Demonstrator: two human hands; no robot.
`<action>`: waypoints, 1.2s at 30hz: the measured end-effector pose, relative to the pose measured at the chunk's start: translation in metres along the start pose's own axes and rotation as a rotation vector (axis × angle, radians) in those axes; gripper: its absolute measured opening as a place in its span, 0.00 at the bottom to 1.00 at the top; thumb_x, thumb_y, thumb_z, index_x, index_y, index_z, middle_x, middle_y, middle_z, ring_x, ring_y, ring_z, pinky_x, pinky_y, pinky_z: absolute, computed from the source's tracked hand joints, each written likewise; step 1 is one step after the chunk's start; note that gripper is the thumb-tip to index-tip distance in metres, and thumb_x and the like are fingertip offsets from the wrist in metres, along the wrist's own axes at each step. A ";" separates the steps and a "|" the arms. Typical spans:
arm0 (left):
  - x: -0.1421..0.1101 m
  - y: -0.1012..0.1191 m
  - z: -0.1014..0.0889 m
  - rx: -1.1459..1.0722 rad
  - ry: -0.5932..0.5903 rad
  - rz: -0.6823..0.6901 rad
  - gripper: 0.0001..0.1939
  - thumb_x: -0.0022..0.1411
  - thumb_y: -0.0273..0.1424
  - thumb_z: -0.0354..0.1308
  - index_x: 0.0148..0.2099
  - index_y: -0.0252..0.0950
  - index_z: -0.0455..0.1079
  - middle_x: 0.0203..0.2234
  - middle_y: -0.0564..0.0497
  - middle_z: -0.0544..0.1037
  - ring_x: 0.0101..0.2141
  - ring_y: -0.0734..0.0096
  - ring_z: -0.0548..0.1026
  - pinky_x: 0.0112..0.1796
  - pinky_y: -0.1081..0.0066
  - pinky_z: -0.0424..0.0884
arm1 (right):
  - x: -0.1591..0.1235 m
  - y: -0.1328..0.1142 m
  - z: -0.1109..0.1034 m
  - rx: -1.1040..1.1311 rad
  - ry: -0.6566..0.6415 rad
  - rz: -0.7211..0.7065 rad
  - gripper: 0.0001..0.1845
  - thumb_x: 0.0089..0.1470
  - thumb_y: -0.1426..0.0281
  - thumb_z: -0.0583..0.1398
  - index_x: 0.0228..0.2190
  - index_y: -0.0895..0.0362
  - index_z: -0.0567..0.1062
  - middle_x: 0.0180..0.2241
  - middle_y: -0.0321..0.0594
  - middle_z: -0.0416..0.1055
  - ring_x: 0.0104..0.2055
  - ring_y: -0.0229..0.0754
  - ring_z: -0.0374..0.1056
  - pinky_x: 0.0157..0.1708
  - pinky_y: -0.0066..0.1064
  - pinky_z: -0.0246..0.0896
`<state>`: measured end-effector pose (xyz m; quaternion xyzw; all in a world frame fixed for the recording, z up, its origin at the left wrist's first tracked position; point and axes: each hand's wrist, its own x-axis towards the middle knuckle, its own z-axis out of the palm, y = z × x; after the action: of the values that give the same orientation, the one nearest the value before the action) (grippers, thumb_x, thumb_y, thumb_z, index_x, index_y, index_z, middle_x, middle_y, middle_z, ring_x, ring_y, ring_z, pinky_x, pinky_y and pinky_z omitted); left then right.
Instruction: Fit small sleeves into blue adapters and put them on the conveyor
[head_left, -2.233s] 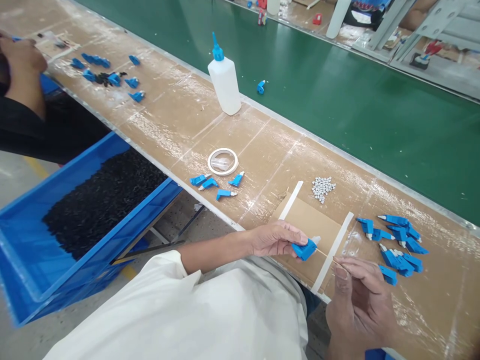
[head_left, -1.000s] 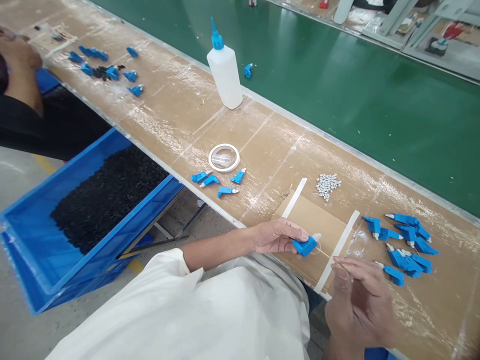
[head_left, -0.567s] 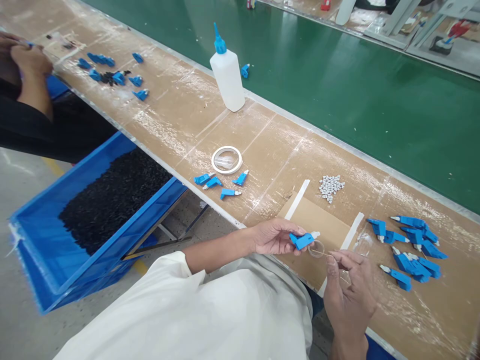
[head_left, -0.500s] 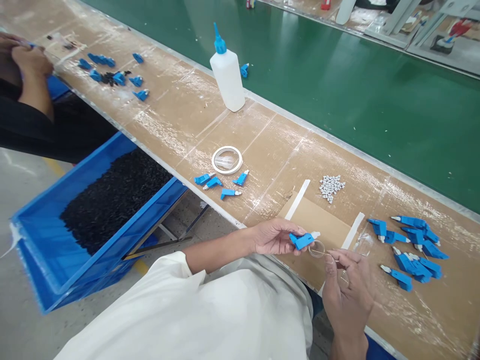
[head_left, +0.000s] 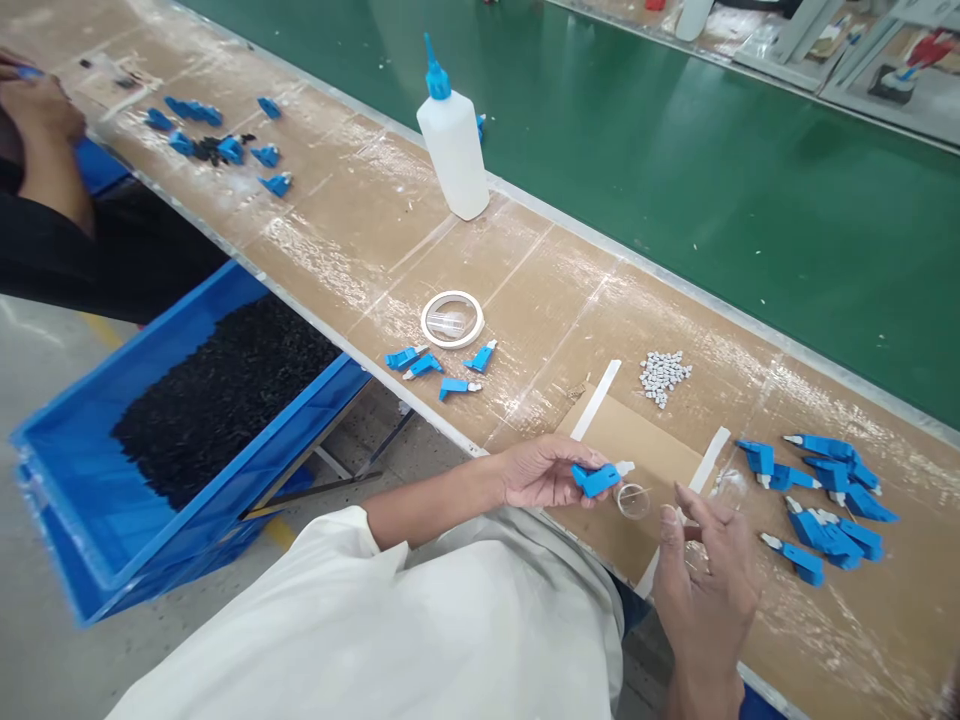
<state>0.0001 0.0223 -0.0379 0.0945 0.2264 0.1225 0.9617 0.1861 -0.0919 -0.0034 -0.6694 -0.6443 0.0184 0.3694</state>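
Note:
My left hand (head_left: 541, 472) is closed on a blue plastic connector (head_left: 595, 479) with a white tip, held just above the bench edge. A small clear round dish (head_left: 634, 500) lies right under that tip, on a taped cardboard patch (head_left: 637, 440). My right hand (head_left: 705, 580) hovers to the right of the dish with its fingers loosely spread, and I see nothing between them. A pile of several blue connectors (head_left: 821, 490) lies to the right of that hand. Small grey pieces (head_left: 664, 375) sit in a heap behind the patch.
A white glue bottle (head_left: 452, 150) with a blue nozzle stands by the green conveyor belt (head_left: 712, 170). A tape ring (head_left: 451, 320) and several blue connectors (head_left: 435, 368) lie mid-bench. A blue bin of black parts (head_left: 187, 420) sits lower left. A co-worker's hand (head_left: 37, 120) works far left, near more blue parts (head_left: 217, 140).
My right hand held a thin stick at the connector's tip, then drew back and loosened its fingers; the stick no longer shows. My left hand has kept the connector almost still.

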 end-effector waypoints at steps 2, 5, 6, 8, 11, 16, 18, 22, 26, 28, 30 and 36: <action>-0.002 0.002 0.001 -0.021 0.006 0.040 0.11 0.51 0.29 0.67 0.34 0.25 0.74 0.28 0.46 0.77 0.28 0.76 0.73 0.27 0.77 0.69 | 0.011 0.006 -0.004 0.014 0.019 0.049 0.11 0.61 0.70 0.62 0.46 0.56 0.78 0.39 0.43 0.75 0.30 0.39 0.69 0.33 0.34 0.68; -0.006 0.005 0.002 -0.021 0.019 0.069 0.10 0.51 0.29 0.68 0.33 0.27 0.73 0.27 0.47 0.76 0.27 0.76 0.73 0.27 0.77 0.69 | 0.040 0.025 -0.001 0.013 -0.047 0.142 0.10 0.62 0.63 0.61 0.39 0.56 0.79 0.35 0.42 0.77 0.28 0.39 0.70 0.31 0.33 0.67; -0.008 0.006 0.003 -0.015 0.023 0.080 0.11 0.51 0.29 0.68 0.32 0.27 0.73 0.27 0.48 0.76 0.26 0.76 0.74 0.27 0.77 0.69 | 0.051 0.033 0.003 -0.007 -0.099 0.170 0.13 0.62 0.61 0.60 0.38 0.56 0.80 0.34 0.41 0.77 0.28 0.40 0.70 0.30 0.33 0.66; -0.011 0.008 0.003 -0.005 0.022 0.105 0.11 0.50 0.29 0.69 0.32 0.28 0.72 0.26 0.49 0.75 0.26 0.76 0.74 0.27 0.77 0.69 | 0.072 0.051 0.014 -0.061 -0.206 0.186 0.18 0.61 0.57 0.57 0.37 0.57 0.80 0.33 0.43 0.77 0.29 0.43 0.71 0.32 0.35 0.66; -0.015 0.011 0.002 0.001 0.012 0.134 0.10 0.51 0.29 0.68 0.34 0.27 0.72 0.26 0.49 0.74 0.27 0.76 0.73 0.29 0.76 0.70 | 0.092 0.069 0.032 -0.139 -0.282 0.183 0.18 0.60 0.60 0.54 0.37 0.56 0.80 0.36 0.45 0.79 0.34 0.46 0.72 0.36 0.38 0.65; -0.018 0.017 0.001 -0.030 0.029 0.144 0.10 0.51 0.29 0.68 0.33 0.28 0.72 0.27 0.49 0.74 0.26 0.78 0.71 0.29 0.75 0.70 | 0.102 0.069 0.045 -0.222 -0.340 0.211 0.16 0.58 0.62 0.54 0.31 0.54 0.81 0.31 0.43 0.77 0.31 0.46 0.71 0.31 0.35 0.58; -0.017 0.018 0.001 -0.034 0.026 0.136 0.12 0.50 0.29 0.69 0.34 0.28 0.72 0.27 0.50 0.74 0.26 0.78 0.71 0.29 0.74 0.70 | 0.104 0.065 0.046 -0.257 -0.366 0.241 0.16 0.58 0.61 0.55 0.28 0.54 0.80 0.28 0.43 0.76 0.28 0.45 0.69 0.29 0.34 0.55; -0.014 0.017 0.000 -0.038 0.015 0.120 0.14 0.48 0.30 0.71 0.33 0.27 0.73 0.27 0.49 0.74 0.26 0.78 0.71 0.29 0.74 0.70 | 0.110 0.059 0.049 -0.314 -0.417 0.324 0.14 0.55 0.61 0.58 0.25 0.53 0.79 0.25 0.43 0.75 0.26 0.47 0.68 0.27 0.35 0.52; -0.015 0.018 -0.001 -0.045 0.026 0.114 0.14 0.47 0.30 0.71 0.33 0.27 0.73 0.26 0.50 0.74 0.26 0.77 0.71 0.29 0.74 0.70 | 0.116 0.051 0.053 -0.347 -0.444 0.374 0.10 0.52 0.64 0.58 0.23 0.53 0.76 0.25 0.43 0.75 0.27 0.48 0.69 0.28 0.36 0.53; -0.016 0.018 -0.002 -0.047 0.032 0.113 0.14 0.47 0.31 0.72 0.33 0.28 0.73 0.25 0.51 0.74 0.26 0.78 0.71 0.29 0.75 0.70 | 0.119 0.047 0.052 -0.349 -0.448 0.386 0.09 0.49 0.66 0.58 0.20 0.52 0.73 0.24 0.43 0.74 0.26 0.48 0.68 0.28 0.36 0.53; -0.017 0.019 -0.003 -0.049 0.029 0.119 0.14 0.47 0.31 0.72 0.32 0.28 0.73 0.26 0.51 0.75 0.26 0.78 0.71 0.29 0.75 0.70 | 0.122 0.044 0.048 -0.336 -0.448 0.400 0.07 0.45 0.68 0.59 0.18 0.52 0.70 0.21 0.41 0.72 0.25 0.47 0.68 0.28 0.36 0.54; -0.021 0.021 -0.004 -0.076 0.031 0.142 0.13 0.48 0.30 0.71 0.33 0.28 0.74 0.27 0.49 0.76 0.26 0.77 0.72 0.29 0.75 0.71 | 0.121 0.046 0.021 -0.068 -0.453 0.529 0.08 0.45 0.62 0.61 0.24 0.53 0.74 0.24 0.40 0.78 0.28 0.47 0.76 0.30 0.36 0.67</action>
<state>-0.0238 0.0366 -0.0276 0.0718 0.2289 0.2005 0.9499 0.2353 0.0283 0.0119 -0.8039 -0.5146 0.2401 0.1768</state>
